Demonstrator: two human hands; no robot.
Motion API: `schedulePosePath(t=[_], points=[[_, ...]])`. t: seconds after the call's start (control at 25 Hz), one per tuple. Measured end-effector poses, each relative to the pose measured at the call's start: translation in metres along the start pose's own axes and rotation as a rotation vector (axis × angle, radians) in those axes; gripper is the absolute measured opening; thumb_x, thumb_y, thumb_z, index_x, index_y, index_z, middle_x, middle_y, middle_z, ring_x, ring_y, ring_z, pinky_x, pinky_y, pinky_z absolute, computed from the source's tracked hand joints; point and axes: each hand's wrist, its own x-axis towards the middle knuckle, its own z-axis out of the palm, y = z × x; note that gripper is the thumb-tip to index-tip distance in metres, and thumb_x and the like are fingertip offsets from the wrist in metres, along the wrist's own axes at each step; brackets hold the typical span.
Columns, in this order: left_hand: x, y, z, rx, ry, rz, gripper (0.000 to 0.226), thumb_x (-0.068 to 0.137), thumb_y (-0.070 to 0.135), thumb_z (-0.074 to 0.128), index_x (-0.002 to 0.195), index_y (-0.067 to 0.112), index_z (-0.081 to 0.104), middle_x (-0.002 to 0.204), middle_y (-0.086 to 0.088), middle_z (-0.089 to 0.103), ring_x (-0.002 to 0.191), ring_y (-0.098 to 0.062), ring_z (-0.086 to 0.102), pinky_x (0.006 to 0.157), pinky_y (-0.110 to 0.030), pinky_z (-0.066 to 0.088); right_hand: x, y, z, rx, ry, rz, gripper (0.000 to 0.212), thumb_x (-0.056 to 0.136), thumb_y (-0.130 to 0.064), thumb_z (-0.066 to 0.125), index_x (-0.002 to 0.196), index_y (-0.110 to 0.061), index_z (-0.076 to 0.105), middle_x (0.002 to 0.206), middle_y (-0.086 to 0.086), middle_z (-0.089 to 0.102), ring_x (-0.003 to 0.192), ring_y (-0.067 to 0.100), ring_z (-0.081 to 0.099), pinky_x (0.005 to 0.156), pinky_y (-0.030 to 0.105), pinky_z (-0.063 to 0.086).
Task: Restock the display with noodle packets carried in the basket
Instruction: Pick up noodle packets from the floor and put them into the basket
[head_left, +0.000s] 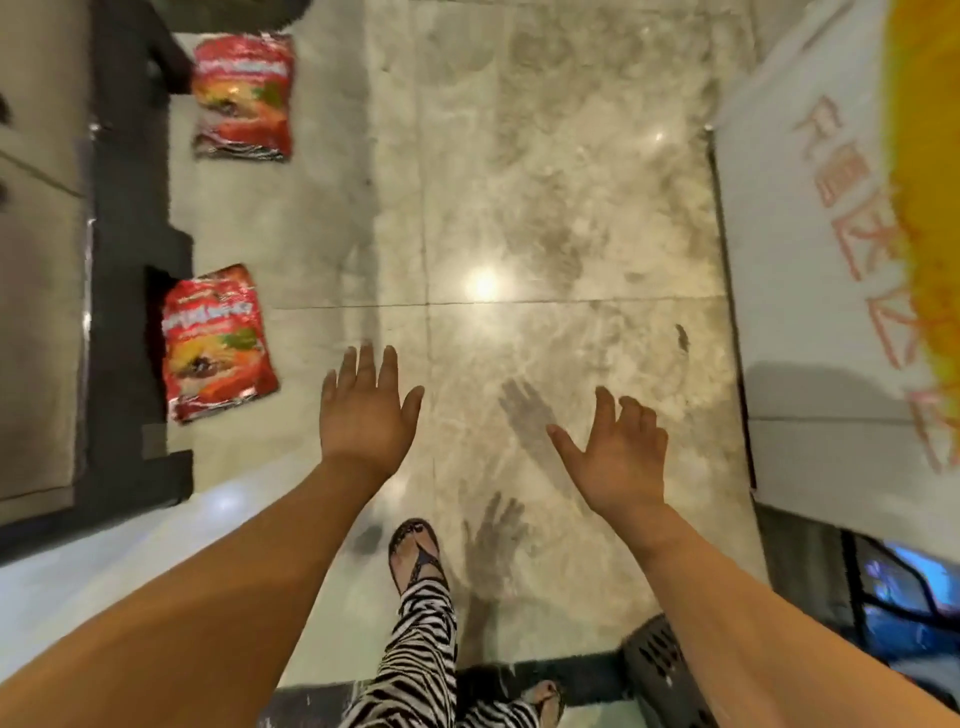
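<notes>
Two red noodle packets lie flat at the left, one far (242, 96) and one nearer (215, 343), beside a dark display base (130, 260). My left hand (366, 410) is stretched out over the floor, palm down, fingers spread, just right of the nearer packet and not touching it. My right hand (615, 452) is also held out, fingers apart, holding nothing. A dark perforated basket (660, 670) shows at the bottom right, partly behind my right forearm.
Glossy marble floor (519, 234) fills the middle. A white cardboard box with red print (810, 260) and yellow material (930, 156) stand at the right. My sandalled feet (415, 551) and zebra-print trousers are below. Blue packaged goods (904, 587) sit at the lower right.
</notes>
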Motion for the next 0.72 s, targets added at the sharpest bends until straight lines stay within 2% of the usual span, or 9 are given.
schedulePosePath(t=[0.08, 0.16, 0.24, 0.36, 0.4, 0.52, 0.72], points=[[0.003, -0.035, -0.007, -0.049, 0.002, -0.102, 0.066, 0.103, 0.051, 0.020, 0.158, 0.015, 0.011, 0.165, -0.011, 0.006, 0.152, -0.027, 0.003, 0.122, -0.043, 0.007, 0.013, -0.039, -0.007, -0.051, 0.050, -0.085, 0.081, 0.086, -0.066, 0.036, 0.129, 0.000, 0.056, 0.116, 0.028, 0.060, 0.103, 0.046, 0.057, 0.083, 0.051, 0.047], [0.003, -0.064, -0.013, -0.080, -0.006, -0.196, 0.065, 0.103, 0.050, 0.020, 0.158, 0.015, 0.010, 0.165, -0.011, 0.006, 0.152, -0.027, 0.002, 0.122, -0.042, 0.007, 0.024, -0.074, -0.012, -0.096, 0.031, -0.146, 0.078, 0.092, -0.065, 0.039, 0.141, -0.005, 0.045, 0.130, 0.025, 0.052, 0.118, 0.043, 0.049, 0.094, 0.049, 0.041], [0.004, -0.084, -0.016, -0.118, -0.018, -0.266, 0.066, 0.103, 0.052, 0.019, 0.158, 0.016, 0.008, 0.165, -0.012, 0.005, 0.153, -0.026, 0.001, 0.122, -0.042, 0.007, 0.033, -0.100, -0.013, -0.124, -0.030, -0.188, 0.084, 0.091, -0.070, 0.033, 0.147, -0.008, 0.036, 0.139, 0.021, 0.046, 0.127, 0.039, 0.041, 0.101, 0.047, 0.034], [0.010, -0.113, -0.020, -0.166, -0.033, -0.378, 0.067, 0.103, 0.054, 0.018, 0.158, 0.017, 0.005, 0.165, -0.011, 0.002, 0.153, -0.026, 0.000, 0.121, -0.042, 0.006, 0.052, -0.140, -0.012, -0.135, -0.016, -0.273, 0.099, 0.079, -0.078, 0.017, 0.145, -0.007, 0.041, 0.135, 0.023, 0.051, 0.124, 0.041, 0.045, 0.098, 0.049, 0.038], [0.014, -0.121, -0.023, -0.168, -0.045, -0.414, 0.068, 0.103, 0.054, 0.017, 0.158, 0.017, 0.004, 0.165, -0.011, 0.002, 0.153, -0.026, -0.001, 0.121, -0.042, 0.006, 0.062, -0.153, -0.013, -0.141, -0.039, -0.297, 0.099, 0.079, -0.078, 0.017, 0.145, -0.008, 0.040, 0.136, 0.022, 0.051, 0.125, 0.040, 0.045, 0.099, 0.049, 0.037], [0.035, -0.140, -0.030, -0.197, -0.079, -0.525, 0.069, 0.102, 0.056, 0.016, 0.158, 0.018, 0.003, 0.165, -0.011, 0.000, 0.153, -0.027, -0.003, 0.122, -0.043, 0.005, 0.102, -0.185, -0.019, -0.199, -0.123, -0.366, 0.083, 0.091, -0.071, 0.032, 0.150, -0.012, 0.029, 0.144, 0.017, 0.043, 0.132, 0.035, 0.037, 0.107, 0.046, 0.031], [0.096, -0.145, -0.044, -0.259, -0.122, -0.706, 0.073, 0.100, 0.059, 0.013, 0.158, 0.017, 0.001, 0.165, -0.012, 0.005, 0.152, -0.028, 0.002, 0.122, -0.043, 0.007, 0.203, -0.238, -0.042, -0.274, -0.202, -0.507, 0.080, 0.094, -0.067, 0.033, 0.152, -0.013, 0.022, 0.147, 0.015, 0.039, 0.135, 0.033, 0.031, 0.110, 0.044, 0.026]])
